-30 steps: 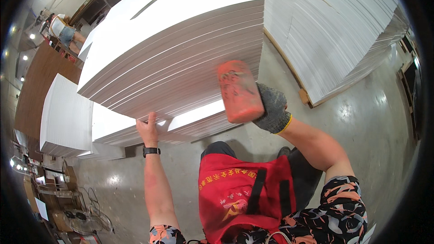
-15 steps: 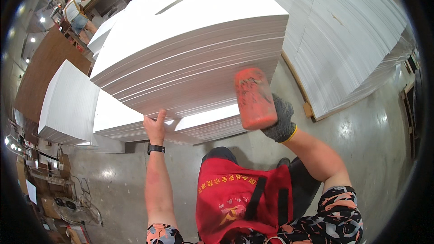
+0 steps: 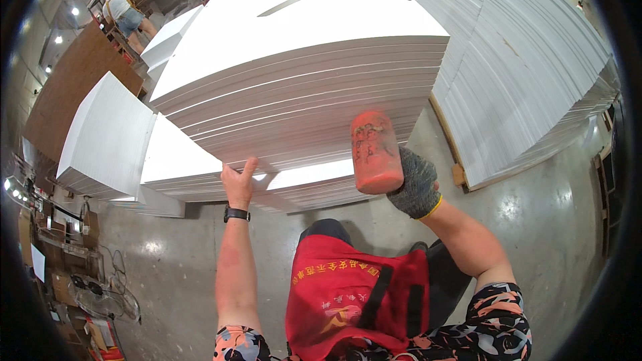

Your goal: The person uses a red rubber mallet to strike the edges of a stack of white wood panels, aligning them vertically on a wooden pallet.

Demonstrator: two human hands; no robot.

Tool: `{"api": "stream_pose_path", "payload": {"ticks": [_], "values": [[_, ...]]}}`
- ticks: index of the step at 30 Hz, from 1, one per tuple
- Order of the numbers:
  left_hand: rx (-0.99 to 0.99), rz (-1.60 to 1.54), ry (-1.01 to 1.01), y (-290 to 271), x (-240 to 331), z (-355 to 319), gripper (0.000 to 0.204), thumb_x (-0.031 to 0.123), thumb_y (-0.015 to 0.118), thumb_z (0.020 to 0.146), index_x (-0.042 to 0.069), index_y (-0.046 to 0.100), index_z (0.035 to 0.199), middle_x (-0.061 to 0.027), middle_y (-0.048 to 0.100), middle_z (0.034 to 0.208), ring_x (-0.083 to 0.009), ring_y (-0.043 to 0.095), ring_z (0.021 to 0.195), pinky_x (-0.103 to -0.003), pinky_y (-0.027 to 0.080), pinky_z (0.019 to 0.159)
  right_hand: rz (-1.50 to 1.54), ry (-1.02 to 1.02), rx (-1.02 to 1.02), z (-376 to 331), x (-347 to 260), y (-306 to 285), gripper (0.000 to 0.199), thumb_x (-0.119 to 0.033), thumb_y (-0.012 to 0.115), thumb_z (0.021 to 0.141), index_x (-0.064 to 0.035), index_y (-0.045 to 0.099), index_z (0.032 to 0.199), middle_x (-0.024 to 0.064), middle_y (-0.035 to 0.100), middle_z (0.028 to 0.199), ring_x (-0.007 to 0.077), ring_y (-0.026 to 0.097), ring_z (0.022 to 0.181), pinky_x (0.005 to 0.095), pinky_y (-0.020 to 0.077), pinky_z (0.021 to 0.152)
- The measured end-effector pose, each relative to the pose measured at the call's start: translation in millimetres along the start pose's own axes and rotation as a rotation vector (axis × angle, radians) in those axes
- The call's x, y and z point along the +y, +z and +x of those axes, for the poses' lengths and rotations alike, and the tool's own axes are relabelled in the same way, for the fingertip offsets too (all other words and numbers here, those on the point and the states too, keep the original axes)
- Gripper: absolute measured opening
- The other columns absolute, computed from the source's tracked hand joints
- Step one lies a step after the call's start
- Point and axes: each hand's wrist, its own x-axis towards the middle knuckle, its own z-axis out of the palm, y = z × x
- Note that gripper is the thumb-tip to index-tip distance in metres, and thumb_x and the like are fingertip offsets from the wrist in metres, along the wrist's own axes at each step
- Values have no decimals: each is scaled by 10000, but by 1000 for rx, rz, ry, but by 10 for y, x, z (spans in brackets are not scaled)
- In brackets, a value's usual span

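A tall stack of white boards (image 3: 301,97) stands in front of me, its upper part set back over a wider lower layer (image 3: 177,154). My bare left hand (image 3: 239,184), a black watch on its wrist, rests against the stack's near side with thumb and forefinger apart; the other fingers are partly hidden. My right hand (image 3: 416,184), in a dark grey knit glove, is closed on a red mallet (image 3: 376,154). The mallet's thick, dark-marked head is in front of the board edges, and its handle is hidden. Whether it touches them I cannot tell.
A long thin strip (image 3: 289,3) lies on top of the stack. To the right stands another tall board stack (image 3: 528,73) on a wooden pallet. A smaller stack (image 3: 107,137) is at the left, with a fan (image 3: 100,297) below it. A person (image 3: 125,17) works far left.
My view has shifted slightly, so the stacks sit further right. The mallet has moved slightly relative to the board edges and is less blurred. My left hand remains against the stack.
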Motion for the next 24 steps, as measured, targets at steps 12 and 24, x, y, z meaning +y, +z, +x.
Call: {"api": "stream_pose_path", "payload": {"ticks": [12, 24], "values": [[-45, -58, -40, 32, -23, 3, 620, 418, 774, 751, -60, 564, 1084, -161, 678, 942, -265, 641, 850, -359, 489, 781, 20, 68, -23, 16, -98, 31, 403, -271, 669, 775, -84, 601, 1126, 133, 667, 938, 346, 648, 843, 436, 513, 729], [-39, -25, -52, 1, -58, 10, 643, 428, 782, 741, -54, 563, 1106, -162, 678, 960, -260, 640, 859, -352, 487, 784, 173, -52, 265, 17, 341, 364, 502, -213, 756, 709, -84, 583, 1162, 117, 654, 1017, 322, 641, 896, 401, 516, 745]]}}
